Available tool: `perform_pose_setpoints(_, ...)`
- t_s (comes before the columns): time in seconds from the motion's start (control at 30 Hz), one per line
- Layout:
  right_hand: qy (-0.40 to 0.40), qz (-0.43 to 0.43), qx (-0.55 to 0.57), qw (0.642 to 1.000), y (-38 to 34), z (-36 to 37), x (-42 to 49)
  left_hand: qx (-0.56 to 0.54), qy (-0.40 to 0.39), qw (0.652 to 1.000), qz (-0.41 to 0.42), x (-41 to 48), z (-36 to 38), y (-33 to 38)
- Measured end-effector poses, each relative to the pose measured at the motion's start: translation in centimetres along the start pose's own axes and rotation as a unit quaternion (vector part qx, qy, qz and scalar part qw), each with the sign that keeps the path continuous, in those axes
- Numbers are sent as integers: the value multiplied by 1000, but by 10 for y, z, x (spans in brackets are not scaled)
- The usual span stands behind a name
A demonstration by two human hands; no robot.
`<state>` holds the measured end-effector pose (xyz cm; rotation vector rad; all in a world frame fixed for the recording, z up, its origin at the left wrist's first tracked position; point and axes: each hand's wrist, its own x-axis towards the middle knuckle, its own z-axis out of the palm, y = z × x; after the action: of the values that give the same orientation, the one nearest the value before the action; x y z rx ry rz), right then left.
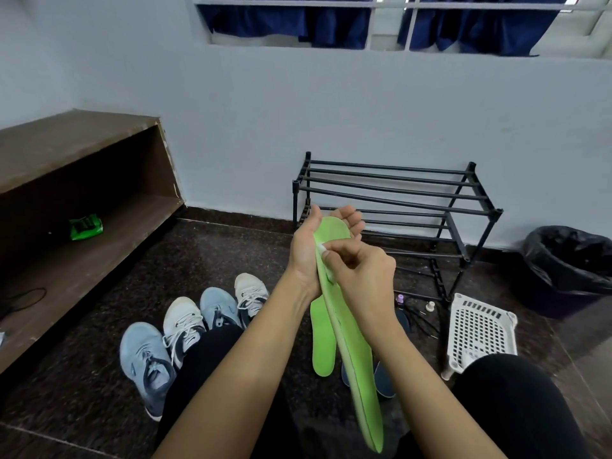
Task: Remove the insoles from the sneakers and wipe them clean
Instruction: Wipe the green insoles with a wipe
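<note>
Centrally, our left hand (306,256) grips the toe end of a long lime-green foam insole (357,359), thumb on one edge and fingers curled behind the other. The insole slants down towards the bottom of the frame between our knees. Our right hand (361,276) pinches a small white wipe (321,248) against the insole's face, just below the left hand.

Beneath the hands, a second lime-green insole (323,339) lies flat on the dark floor, with dark blue insoles (384,382) just beside it. At lower left stand four lace-up sneakers in a row: light blue (144,356), white (183,321), light blue (218,308), white (250,291).

A black metal shoe rack (397,190) stands against the wall at centre right. A white perforated plastic basket (480,329) sits at lower right, near a black-bagged bin (569,260). At left, a brown wooden shelf (82,180) holds a green packet (85,226).
</note>
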<state>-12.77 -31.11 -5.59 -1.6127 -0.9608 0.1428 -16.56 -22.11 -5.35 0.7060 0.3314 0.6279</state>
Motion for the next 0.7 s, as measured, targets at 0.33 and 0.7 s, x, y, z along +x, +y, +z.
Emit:
perform_pose_setpoints(0.33,111,-131,-65,983,8,16,16,71,-1,997,6,-3,-3,-4)
perform_pose_setpoints(0.7,-89,77,95,989,-1,-11,-7,-41,3,997,65,8,-6,0)
